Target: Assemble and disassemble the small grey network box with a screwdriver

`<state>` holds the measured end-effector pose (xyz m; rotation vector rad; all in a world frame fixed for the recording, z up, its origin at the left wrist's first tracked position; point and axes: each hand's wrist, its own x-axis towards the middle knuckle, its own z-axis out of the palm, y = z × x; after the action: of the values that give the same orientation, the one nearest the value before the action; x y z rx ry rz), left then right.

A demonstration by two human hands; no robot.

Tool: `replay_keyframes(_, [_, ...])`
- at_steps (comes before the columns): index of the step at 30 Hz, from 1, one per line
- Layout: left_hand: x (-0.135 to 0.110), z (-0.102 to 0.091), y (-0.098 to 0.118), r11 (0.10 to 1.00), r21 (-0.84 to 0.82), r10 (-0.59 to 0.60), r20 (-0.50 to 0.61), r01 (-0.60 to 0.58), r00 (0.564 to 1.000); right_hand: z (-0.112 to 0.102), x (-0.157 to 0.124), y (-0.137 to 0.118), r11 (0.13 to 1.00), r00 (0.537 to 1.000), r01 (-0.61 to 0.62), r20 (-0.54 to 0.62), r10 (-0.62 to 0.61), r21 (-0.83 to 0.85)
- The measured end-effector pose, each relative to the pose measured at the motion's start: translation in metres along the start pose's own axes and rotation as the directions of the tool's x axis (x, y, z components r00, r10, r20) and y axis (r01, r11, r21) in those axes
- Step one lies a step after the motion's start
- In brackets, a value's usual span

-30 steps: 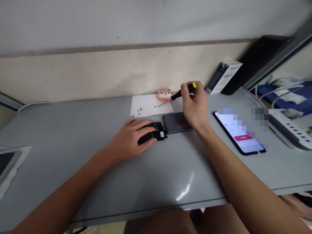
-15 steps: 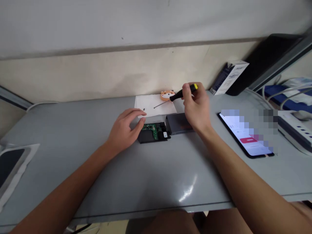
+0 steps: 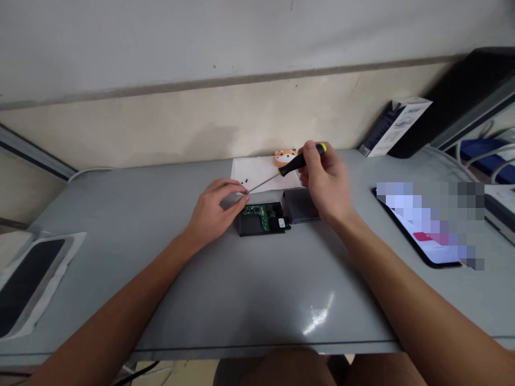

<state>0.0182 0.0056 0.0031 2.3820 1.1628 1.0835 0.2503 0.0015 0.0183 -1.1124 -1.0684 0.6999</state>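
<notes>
My right hand grips the black-and-yellow handle of a screwdriver. The shaft slants down to the left, its tip at the fingertips of my left hand. There, thumb and forefinger pinch together at the tip; whatever small thing lies between them is hidden. Just below the fingertips is an open black case with a green circuit board. Beside it on the right lies a dark grey metal cover, partly behind my right hand. Several tiny dark screws rest on a white paper sheet.
An orange animal-face object sits at the paper's back edge. To the right are a lit phone, a leaning carton and a power strip. A dark panel in a pale wrapper lies on the grey table's left.
The screwdriver tip has come down from above the paper to my left fingertips. My left thumb and forefinger have closed together there. The whole view has shifted slightly.
</notes>
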Motion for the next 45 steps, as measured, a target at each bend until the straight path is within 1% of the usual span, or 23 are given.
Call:
replay_keyframes(4, [-0.001, 0.000, 0.001, 0.998, 0.058, 0.037, -0.022, -0.036, 0.999, 0.000, -0.001, 0.001, 1.000, 1.000, -0.019, 0.005, 0.019, 0.000])
replay_keyframes(7, [0.000, 0.000, 0.001, 0.996, 0.062, 0.058, -0.029, -0.057, 0.998, 0.000, -0.002, 0.001, 1.000, 1.000, -0.006, 0.012, 0.006, -0.012])
replay_keyframes(10, [0.001, -0.002, 0.003, 0.996, 0.078, 0.041, -0.030, -0.039, 0.999, 0.000, -0.002, 0.000, 0.999, 1.000, 0.015, 0.011, -0.014, -0.030])
replay_keyframes(14, [0.001, -0.004, 0.005, 0.994, 0.107, 0.006, -0.006, -0.005, 1.000, 0.000, -0.003, -0.001, 0.997, 0.999, 0.045, 0.024, -0.044, -0.066])
replay_keyframes(21, [0.002, -0.007, 0.004, 0.995, 0.089, 0.044, 0.047, -0.048, 0.998, 0.002, -0.005, -0.007, 0.998, 0.997, 0.054, 0.059, -0.052, -0.043])
replay_keyframes(25, [0.004, -0.012, 0.001, 0.997, 0.082, -0.001, 0.062, -0.004, 0.998, 0.002, -0.007, -0.005, 0.990, 0.992, 0.094, 0.091, -0.085, -0.105])
replay_keyframes(28, [0.005, -0.014, -0.004, 0.992, 0.127, -0.034, 0.108, 0.021, 0.994, 0.001, -0.008, -0.003, 0.983, 0.986, 0.116, 0.137, -0.097, -0.143])
replay_keyframes(32, [0.005, -0.014, -0.008, 0.975, 0.219, -0.013, 0.182, -0.028, 0.983, 0.000, -0.009, 0.001, 0.985, 0.978, 0.114, 0.191, -0.088, -0.129])
replay_keyframes(37, [0.003, -0.014, -0.004, 0.978, 0.197, 0.031, 0.212, -0.074, 0.977, 0.000, -0.010, 0.000, 0.985, 0.974, 0.116, 0.209, -0.088, -0.125])
replay_keyframes(41, [0.003, -0.013, -0.001, 0.973, 0.187, 0.093, 0.219, -0.136, 0.971, -0.001, -0.012, -0.004, 0.976, 0.973, 0.139, 0.209, -0.102, -0.170])
replay_keyframes(45, [0.002, -0.011, -0.002, 0.971, 0.193, 0.094, 0.246, -0.144, 0.965, 0.000, -0.014, -0.005, 0.963, 0.969, 0.169, 0.213, -0.124, -0.211])
